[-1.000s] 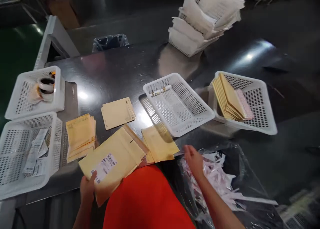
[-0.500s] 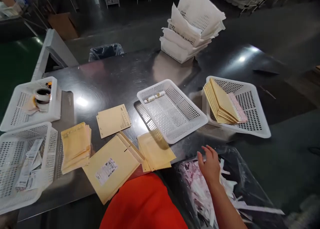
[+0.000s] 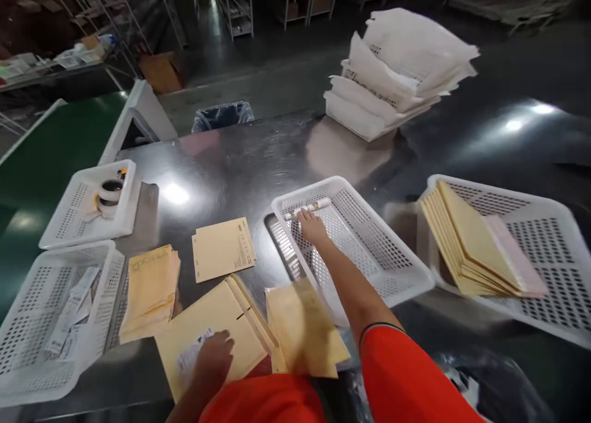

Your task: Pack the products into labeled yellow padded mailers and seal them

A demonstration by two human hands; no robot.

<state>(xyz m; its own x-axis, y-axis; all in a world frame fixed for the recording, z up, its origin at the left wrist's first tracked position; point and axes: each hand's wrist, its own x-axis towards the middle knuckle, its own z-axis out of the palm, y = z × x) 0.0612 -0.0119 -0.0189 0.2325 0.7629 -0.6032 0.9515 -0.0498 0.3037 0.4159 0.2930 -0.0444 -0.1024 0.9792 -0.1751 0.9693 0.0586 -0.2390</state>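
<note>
My right hand (image 3: 314,227) reaches into the middle white basket (image 3: 392,292), its bent fingers on a slim white tube (image 3: 319,204) with gold-coloured markings. The tube lies along the basket's far-left wall, partly covered by my fingers; it may be two tubes end to end. My left hand (image 3: 217,354) rests with its fingers out on a large yellow padded envelope (image 3: 240,334), partly covering the printed label (image 3: 188,356). Smaller yellow envelopes (image 3: 302,321) lie just right of it, partly under the basket's near edge.
Stacks of envelopes (image 3: 150,287) and flat cards (image 3: 222,250) lie left. Two baskets at far left hold tape rolls (image 3: 109,195) and labelled packets (image 3: 74,309). The right basket holds padded envelopes (image 3: 480,232). Paper-lined baskets (image 3: 401,72) are stacked at the back.
My right hand has moved from above the plastic bag of paper strips into the middle basket, onto the tube. My left hand has come into view on the large envelope. The view has shifted.
</note>
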